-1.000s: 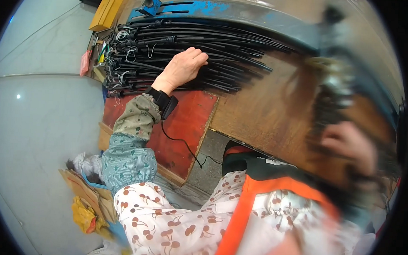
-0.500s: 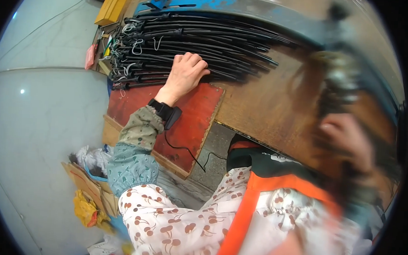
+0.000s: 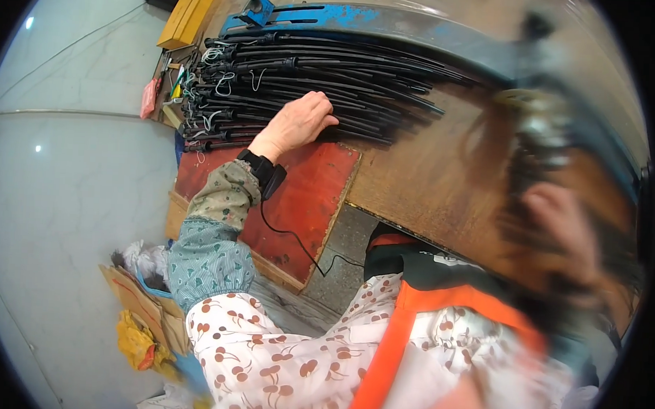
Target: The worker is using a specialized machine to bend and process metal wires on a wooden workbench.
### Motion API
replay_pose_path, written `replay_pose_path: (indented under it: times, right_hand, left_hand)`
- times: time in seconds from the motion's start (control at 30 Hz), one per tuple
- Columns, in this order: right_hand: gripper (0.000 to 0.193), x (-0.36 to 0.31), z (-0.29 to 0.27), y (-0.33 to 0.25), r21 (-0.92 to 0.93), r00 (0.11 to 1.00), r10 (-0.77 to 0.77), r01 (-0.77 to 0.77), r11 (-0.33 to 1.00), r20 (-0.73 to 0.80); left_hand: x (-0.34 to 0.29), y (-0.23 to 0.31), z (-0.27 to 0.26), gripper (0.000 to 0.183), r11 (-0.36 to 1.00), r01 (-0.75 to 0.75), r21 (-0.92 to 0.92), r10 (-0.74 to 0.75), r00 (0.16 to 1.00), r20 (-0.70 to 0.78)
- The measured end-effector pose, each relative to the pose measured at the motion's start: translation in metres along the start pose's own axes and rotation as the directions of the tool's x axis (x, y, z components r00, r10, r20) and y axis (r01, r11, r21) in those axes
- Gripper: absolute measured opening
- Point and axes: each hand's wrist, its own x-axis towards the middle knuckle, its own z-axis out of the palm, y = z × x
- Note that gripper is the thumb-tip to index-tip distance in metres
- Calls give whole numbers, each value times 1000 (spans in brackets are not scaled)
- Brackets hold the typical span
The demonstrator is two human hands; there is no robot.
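A wide bundle of thin black cables (image 3: 318, 80) with dark fittings and pale loops of string at the left ends lies across the bench. My left hand (image 3: 300, 121) rests at the near side of the bundle. Its fingers are curled and pressed together around a black cable there, though the fingertips are partly hidden. On that wrist sits a black band with a thin cord. My right hand (image 3: 564, 226) is at the right, above the brown board, its fingers smeared by motion. Beyond it stands a blurred machine part (image 3: 543, 126) with metal pieces.
The bench has a red board (image 3: 298, 196) at left and a brown wooden top (image 3: 423, 179) at right. Behind the cables runs a blue metal beam (image 3: 350, 19). A yellow box (image 3: 183, 19) stands far left. Cardboard (image 3: 144, 299) and a yellow bag (image 3: 139, 342) lie lower left.
The whole view has shifted slightly, with the bench appearing a little lower. My left hand stays at the near cables, and my right hand remains blurred near the machine part.
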Motion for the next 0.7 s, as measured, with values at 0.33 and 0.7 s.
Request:
replay_pose_path:
  times: [0.33,0.7]
  right_hand:
    - [24,10,-3,56,-471,968,-238,177,864,-73]
    - [28,-20,3,76,-479,715,-572,369,797,-402]
  left_hand:
    - [108,110,19,15,970,-229,76,233,971,-47]
    - [172,219,23,19,952,-236,-195,229,972,-59]
